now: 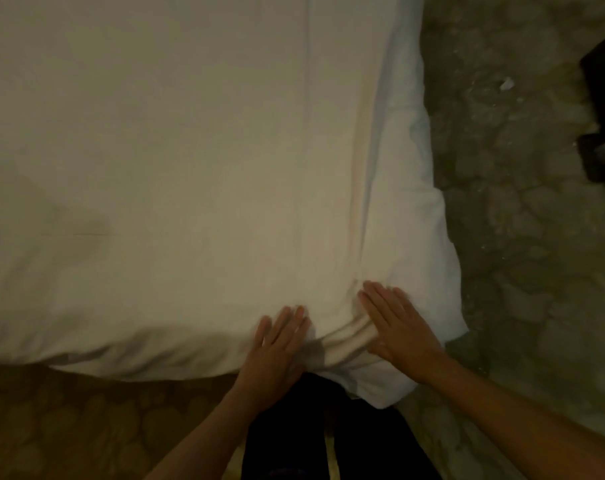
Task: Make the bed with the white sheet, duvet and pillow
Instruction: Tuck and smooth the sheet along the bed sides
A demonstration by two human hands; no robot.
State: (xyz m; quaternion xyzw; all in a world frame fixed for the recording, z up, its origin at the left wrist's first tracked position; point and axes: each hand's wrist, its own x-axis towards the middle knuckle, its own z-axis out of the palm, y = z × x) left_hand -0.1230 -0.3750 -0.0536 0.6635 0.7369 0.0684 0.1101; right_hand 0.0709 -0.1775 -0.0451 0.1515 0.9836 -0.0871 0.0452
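Note:
A white duvet [176, 161] covers the bed and fills most of the view. Its near right corner hangs over the bed's edge toward me. My left hand [277, 344] lies flat on the cloth at the near edge, fingers spread. My right hand [398, 323] rests flat just to its right, close to the corner, fingers together. Between the two hands the cloth is bunched into a few folds [342, 334]. A long crease [360, 140] runs up the duvet near its right side. No pillow is in view.
Patterned carpet [523, 188] lies to the right of the bed and in front of it at the lower left. A dark object [602, 140] stands on the floor at the right edge. My dark trousers [329, 427] are at the bottom centre.

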